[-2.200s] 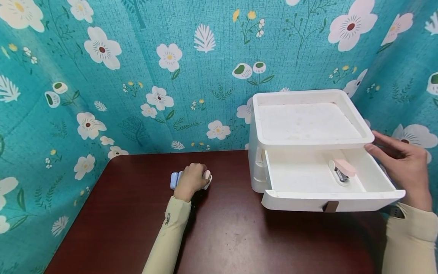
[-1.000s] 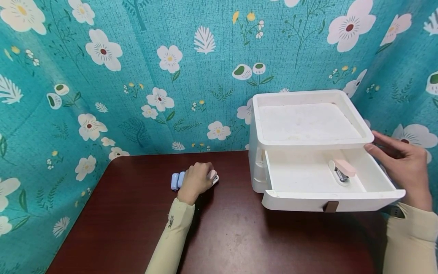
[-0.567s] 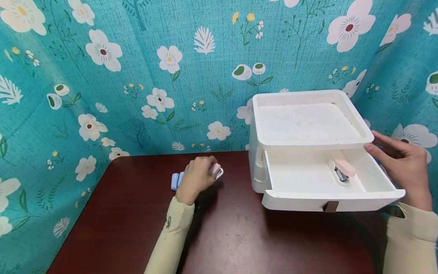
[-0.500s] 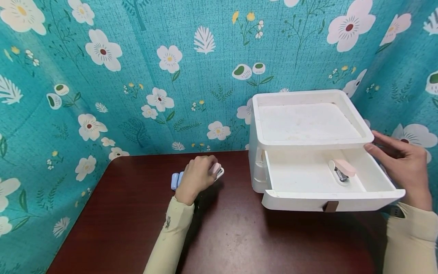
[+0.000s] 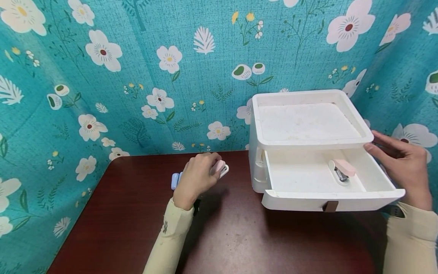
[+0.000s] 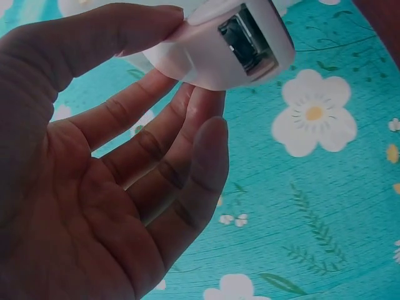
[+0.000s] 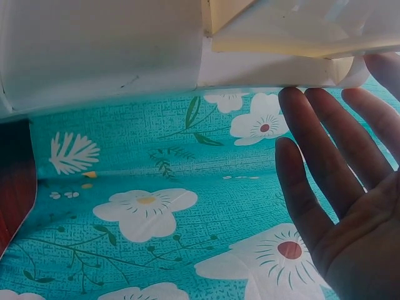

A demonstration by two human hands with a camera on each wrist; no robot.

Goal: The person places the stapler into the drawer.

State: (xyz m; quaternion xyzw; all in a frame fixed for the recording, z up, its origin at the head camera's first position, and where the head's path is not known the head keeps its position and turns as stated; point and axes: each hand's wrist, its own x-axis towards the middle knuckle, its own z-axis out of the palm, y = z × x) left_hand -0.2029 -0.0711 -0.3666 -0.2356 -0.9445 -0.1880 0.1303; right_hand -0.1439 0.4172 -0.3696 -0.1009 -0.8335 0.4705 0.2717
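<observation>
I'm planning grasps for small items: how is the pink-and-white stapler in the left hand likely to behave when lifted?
The stapler is probably stiff: pinched by the left hand, it shows no bend. Its smooth, rounded casing might be slippery. The metal inside suggests it may feel somewhat heavy for its size.

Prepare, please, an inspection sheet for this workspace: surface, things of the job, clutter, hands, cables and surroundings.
Surface: dark reddish-brown table, with small marks.
Job's things: pink-and-white stapler in the left hand; second stapler, also pink and white, in the open drawer of the white drawer unit.
Clutter: light-blue things beside the left hand, partly hidden; exact kind unclear.
Left hand: pinches its stapler between thumb and fingers.
Right hand: touches the unit's right side, fingers mostly straight.
Cables: nothing seen.
Surroundings: teal floral fabric behind the table.
</observation>
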